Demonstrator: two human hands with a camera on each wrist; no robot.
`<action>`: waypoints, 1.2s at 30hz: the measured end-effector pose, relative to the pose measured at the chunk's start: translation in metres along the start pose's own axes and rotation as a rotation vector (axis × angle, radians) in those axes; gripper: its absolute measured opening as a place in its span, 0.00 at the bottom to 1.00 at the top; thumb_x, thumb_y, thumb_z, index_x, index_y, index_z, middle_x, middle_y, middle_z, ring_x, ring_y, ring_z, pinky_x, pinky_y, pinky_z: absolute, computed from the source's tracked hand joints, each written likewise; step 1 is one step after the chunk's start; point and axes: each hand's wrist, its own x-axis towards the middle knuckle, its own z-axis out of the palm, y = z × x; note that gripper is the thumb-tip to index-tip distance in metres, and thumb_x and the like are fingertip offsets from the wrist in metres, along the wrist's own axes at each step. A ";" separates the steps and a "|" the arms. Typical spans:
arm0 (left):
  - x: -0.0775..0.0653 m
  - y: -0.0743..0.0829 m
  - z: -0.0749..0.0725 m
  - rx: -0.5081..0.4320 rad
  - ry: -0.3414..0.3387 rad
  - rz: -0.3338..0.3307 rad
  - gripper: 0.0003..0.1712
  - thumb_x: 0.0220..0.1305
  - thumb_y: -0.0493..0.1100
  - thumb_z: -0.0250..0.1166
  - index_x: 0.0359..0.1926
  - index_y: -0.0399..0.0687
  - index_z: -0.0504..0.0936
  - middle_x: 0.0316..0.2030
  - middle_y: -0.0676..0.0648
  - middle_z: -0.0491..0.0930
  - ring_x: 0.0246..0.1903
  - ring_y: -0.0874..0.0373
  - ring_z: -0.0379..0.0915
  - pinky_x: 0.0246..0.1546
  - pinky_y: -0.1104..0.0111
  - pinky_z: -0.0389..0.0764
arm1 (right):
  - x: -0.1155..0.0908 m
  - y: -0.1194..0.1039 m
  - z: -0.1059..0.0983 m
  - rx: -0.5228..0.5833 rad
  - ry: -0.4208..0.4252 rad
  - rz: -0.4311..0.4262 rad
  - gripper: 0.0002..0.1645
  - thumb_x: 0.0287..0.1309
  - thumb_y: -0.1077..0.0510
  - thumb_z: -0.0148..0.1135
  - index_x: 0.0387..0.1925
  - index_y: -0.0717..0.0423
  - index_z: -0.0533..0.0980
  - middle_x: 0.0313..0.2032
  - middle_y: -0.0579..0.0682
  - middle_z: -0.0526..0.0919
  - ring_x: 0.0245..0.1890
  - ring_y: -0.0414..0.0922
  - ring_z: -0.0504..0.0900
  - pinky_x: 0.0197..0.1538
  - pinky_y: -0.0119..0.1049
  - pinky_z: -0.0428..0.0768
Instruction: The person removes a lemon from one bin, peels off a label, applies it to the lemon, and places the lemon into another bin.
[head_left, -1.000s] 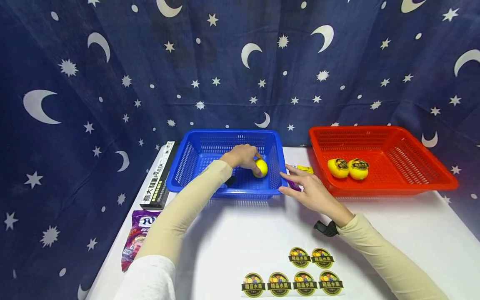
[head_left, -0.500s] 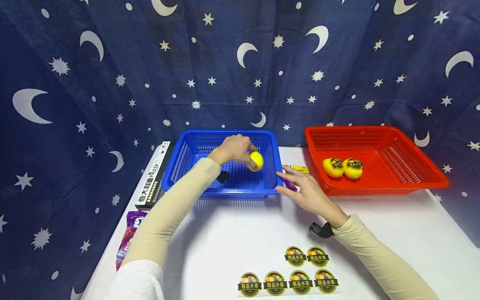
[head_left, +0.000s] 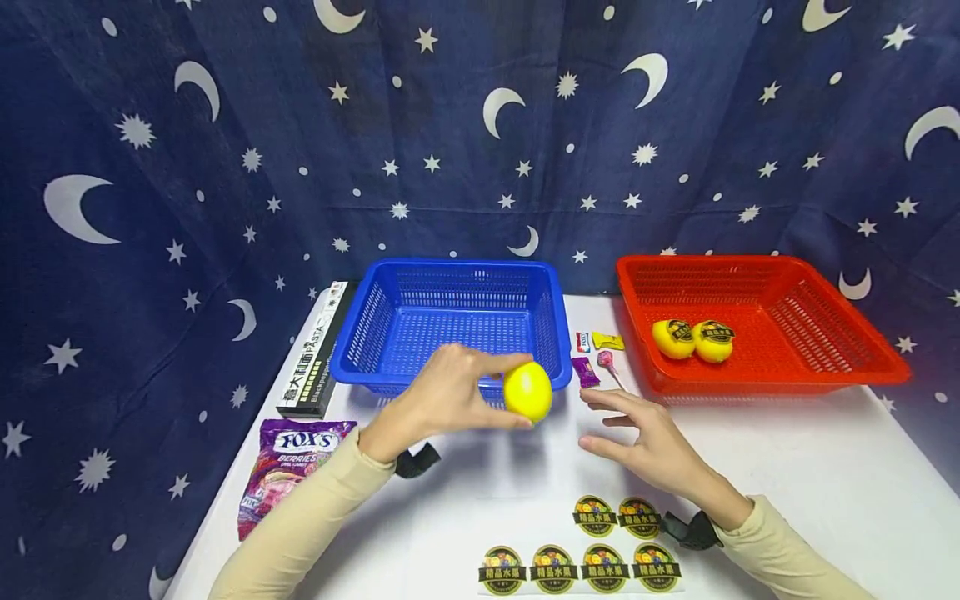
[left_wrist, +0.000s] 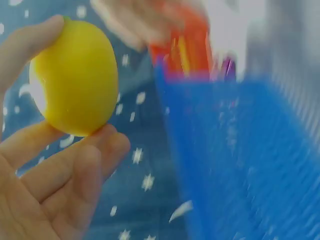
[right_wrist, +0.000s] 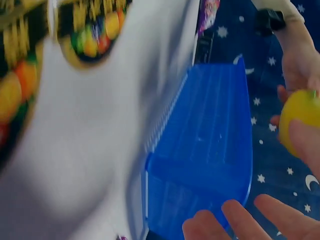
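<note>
My left hand (head_left: 442,396) pinches a yellow lemon (head_left: 528,392) between thumb and fingers, above the table just in front of the blue basket (head_left: 465,264). In the left wrist view the lemon (left_wrist: 77,75) is smooth and oval, with a green tip and no sticker on the side that shows. My right hand (head_left: 660,442) hovers to the right of it, fingers apart and holding nothing. Rows of round fruit stickers (head_left: 553,569) lie on a backing sheet at the front of the table. Inside the red basket (head_left: 810,337) are two lemons (head_left: 712,342) bearing such stickers.
Between the baskets lie small wrapped candies (head_left: 607,341) and a lollipop (head_left: 606,360). A pasta box (head_left: 311,358) stands along the blue basket's left side, with a purple candy bag (head_left: 281,467) nearer me. A dark curtain (head_left: 450,125) with moons and stars hangs behind.
The left hand has lifted the lemon out of the blue basket and brought it nearer me. My right hand has let go of that basket's edge and drawn back.
</note>
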 end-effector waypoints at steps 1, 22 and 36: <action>-0.007 0.005 0.007 -0.008 -0.003 0.018 0.43 0.41 0.66 0.82 0.59 0.54 0.86 0.40 0.52 0.92 0.20 0.69 0.67 0.22 0.79 0.62 | -0.002 -0.001 0.002 0.011 -0.026 -0.007 0.36 0.52 0.53 0.80 0.63 0.52 0.78 0.59 0.53 0.85 0.55 0.48 0.86 0.50 0.37 0.87; -0.035 -0.001 0.094 -0.061 -0.231 -0.129 0.47 0.44 0.66 0.81 0.63 0.51 0.83 0.14 0.59 0.59 0.14 0.71 0.45 0.17 0.79 0.51 | 0.000 0.013 0.044 -0.111 -0.214 -0.036 0.38 0.55 0.43 0.76 0.65 0.52 0.79 0.60 0.49 0.85 0.58 0.51 0.85 0.58 0.49 0.84; -0.037 0.001 0.094 -0.079 -0.253 -0.175 0.47 0.47 0.65 0.80 0.66 0.52 0.80 0.15 0.58 0.62 0.14 0.70 0.47 0.18 0.78 0.53 | -0.001 0.009 0.040 -0.118 -0.246 0.014 0.38 0.57 0.41 0.74 0.65 0.53 0.78 0.61 0.50 0.84 0.60 0.51 0.84 0.60 0.52 0.82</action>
